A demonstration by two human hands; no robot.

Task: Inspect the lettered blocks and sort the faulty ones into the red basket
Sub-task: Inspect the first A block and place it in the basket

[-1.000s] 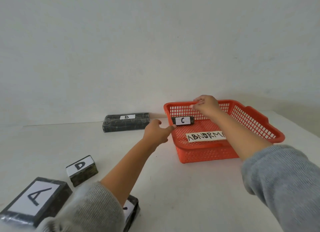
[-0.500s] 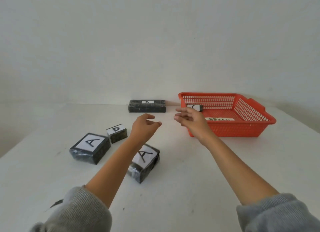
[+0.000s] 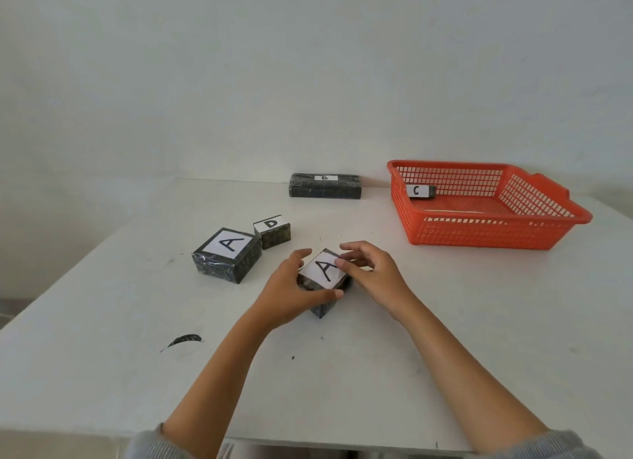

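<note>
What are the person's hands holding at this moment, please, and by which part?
Both hands grip the near A block: the left hand on its left and near sides, the right hand on its right edge, fingertips on the label.

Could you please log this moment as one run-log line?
both hands gripping black A-labelled block | black C-labelled block inside red plastic mesh basket

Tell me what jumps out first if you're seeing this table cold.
The red basket at the far right stands out, with the C block inside at its back left corner. In the middle, the left hand and right hand close around an A block. A second A block and a D block sit left.
</note>
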